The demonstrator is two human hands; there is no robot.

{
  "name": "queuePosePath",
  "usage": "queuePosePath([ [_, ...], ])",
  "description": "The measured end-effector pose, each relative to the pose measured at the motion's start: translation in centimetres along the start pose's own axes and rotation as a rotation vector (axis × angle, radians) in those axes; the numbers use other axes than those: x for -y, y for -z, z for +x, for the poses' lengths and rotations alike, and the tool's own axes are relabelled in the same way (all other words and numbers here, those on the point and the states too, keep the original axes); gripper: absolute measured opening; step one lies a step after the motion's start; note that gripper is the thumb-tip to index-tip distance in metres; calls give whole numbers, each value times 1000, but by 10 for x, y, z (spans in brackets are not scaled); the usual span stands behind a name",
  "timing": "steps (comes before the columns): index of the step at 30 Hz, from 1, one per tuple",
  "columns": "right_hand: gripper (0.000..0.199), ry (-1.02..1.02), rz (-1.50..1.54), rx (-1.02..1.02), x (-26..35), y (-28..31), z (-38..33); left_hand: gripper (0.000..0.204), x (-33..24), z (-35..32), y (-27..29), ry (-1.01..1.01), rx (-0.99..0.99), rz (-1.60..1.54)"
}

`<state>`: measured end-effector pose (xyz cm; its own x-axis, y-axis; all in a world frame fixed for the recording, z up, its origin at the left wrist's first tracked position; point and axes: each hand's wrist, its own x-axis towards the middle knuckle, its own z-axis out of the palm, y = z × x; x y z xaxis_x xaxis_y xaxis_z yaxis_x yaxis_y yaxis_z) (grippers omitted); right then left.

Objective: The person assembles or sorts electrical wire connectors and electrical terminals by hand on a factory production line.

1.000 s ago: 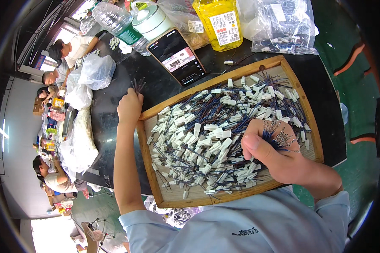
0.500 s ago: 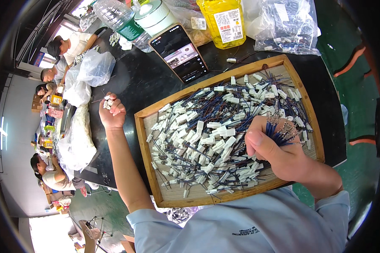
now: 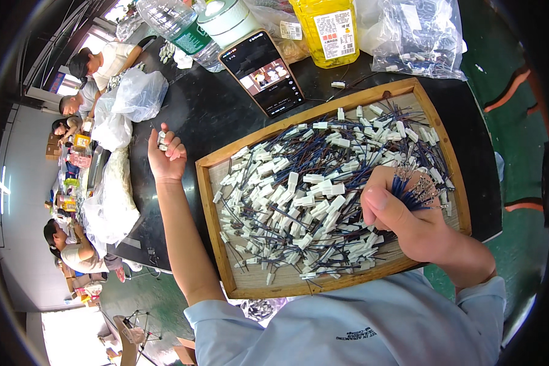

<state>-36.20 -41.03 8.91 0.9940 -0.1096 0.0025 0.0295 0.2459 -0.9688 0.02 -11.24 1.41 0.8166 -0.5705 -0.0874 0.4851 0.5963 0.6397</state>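
Observation:
My right hand [image 3: 402, 213] is closed around a bundle of dark blue wires [image 3: 416, 190] over the right side of a wooden tray [image 3: 462, 210]. Bare metal tips fan out of the bundle's upper end. My left hand [image 3: 166, 157] is raised beyond the tray's left edge, fingers curled over small white plastic connectors [image 3: 162, 140], partly hidden by the fingers. A tangled heap of white connectors on dark wires [image 3: 311, 195] fills much of the tray.
A lit phone [image 3: 263, 74] leans at the tray's far side, near a plastic bottle [image 3: 180, 33], a pale-lidded cup [image 3: 229, 23], a yellow container [image 3: 328, 33] and a bag of wired parts [image 3: 416, 39]. Clear bags [image 3: 113, 189] and several people are at left.
My left hand's fingers have shifted, with the index finger more upright and fewer connectors showing. My right hand keeps its grip on the wire bundle. The phone's picture has changed.

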Motion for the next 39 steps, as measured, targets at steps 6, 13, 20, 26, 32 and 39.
queuePosePath([
  [6, 19, 17, 37, -68, -1, -2, -2, 22, 2, -1, 3, 29, -169, 2],
  [13, 28, -48, 112, -98, 2, 1, -1, 19, 1, -9, -7, -129, -126, 57],
  [20, 19, 0, 135, -150, 1, -5, -1, 20, 22, -47, -119, -186, 166, 213],
  [26, 11, 102, -174, -43, 0, 2, -6, 26, 88, -91, -194, -101, 428, 672],
  [32, 10, 275, -322, -37, 2, 5, -1, 26, 128, -120, -204, -134, 451, 778],
  [39, 11, 252, -277, -63, -4, 5, -3, 31, 145, -125, -206, -229, 470, 845],
])
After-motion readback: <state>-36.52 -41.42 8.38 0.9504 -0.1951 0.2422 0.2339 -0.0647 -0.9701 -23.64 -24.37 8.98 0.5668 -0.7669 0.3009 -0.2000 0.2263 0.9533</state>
